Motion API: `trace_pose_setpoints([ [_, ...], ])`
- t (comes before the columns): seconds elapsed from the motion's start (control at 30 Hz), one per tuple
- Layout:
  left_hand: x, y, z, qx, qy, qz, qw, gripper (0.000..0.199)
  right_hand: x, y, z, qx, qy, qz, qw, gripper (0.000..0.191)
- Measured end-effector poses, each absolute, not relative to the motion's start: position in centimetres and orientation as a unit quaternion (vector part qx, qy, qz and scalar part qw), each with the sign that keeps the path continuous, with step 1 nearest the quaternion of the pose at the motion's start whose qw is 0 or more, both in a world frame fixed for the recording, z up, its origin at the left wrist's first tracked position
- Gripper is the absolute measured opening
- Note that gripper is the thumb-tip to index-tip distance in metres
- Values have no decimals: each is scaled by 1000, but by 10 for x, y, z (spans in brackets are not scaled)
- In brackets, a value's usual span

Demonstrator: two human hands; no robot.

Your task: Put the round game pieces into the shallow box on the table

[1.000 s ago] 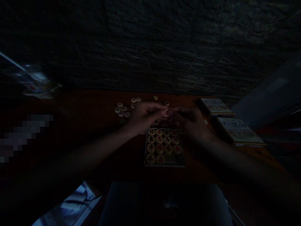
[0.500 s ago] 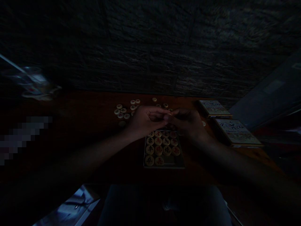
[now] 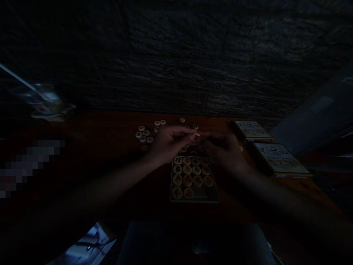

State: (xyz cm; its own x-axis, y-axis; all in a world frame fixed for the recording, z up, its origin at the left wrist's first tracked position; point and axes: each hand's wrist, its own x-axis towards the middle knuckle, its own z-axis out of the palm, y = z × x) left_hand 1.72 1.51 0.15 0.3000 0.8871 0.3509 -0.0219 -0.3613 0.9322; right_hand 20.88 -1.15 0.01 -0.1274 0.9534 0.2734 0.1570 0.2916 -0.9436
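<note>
In the dim head view, my left hand (image 3: 167, 144) pinches a round wooden chess piece (image 3: 196, 137) between thumb and fingertips, above the table. Beside it, my right hand (image 3: 224, 147) has its fingers bent close to the same piece; whether they grip anything is too dark to tell. Below the hands lies an open box (image 3: 206, 197) with rows of round pieces marked in red and black characters. Its bottom row holds two pieces at the left, and the lower right part shows bare floor.
Several loose pieces (image 3: 141, 128) lie on the wooden table (image 3: 110, 127) behind my hands. Two flat boxes (image 3: 253, 129) with printed lids are at the right. A clear plastic cup (image 3: 48, 97) stands at the far left, and a stone wall (image 3: 176, 66) rises behind.
The piece in my left fingertips now shows its marked face more fully. My right fingers have shifted slightly away from it. The whole view has moved a little.
</note>
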Motion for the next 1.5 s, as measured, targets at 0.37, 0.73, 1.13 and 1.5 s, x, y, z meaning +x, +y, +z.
trace_pose_setpoints([
  [0.37,22,16,-11,690,287,484,456,22,206,-10,-3,-447,-609,385,530,32],
  [0.73,20,12,-5,681,298,463,483,37,206,-12,3,-432,-577,456,521,35],
  [1.13,17,14,-1,645,291,476,523,42,211,-11,4,-418,-575,487,507,32],
  [1.5,18,14,1,657,280,523,464,24,209,-11,4,-415,-571,475,525,21],
])
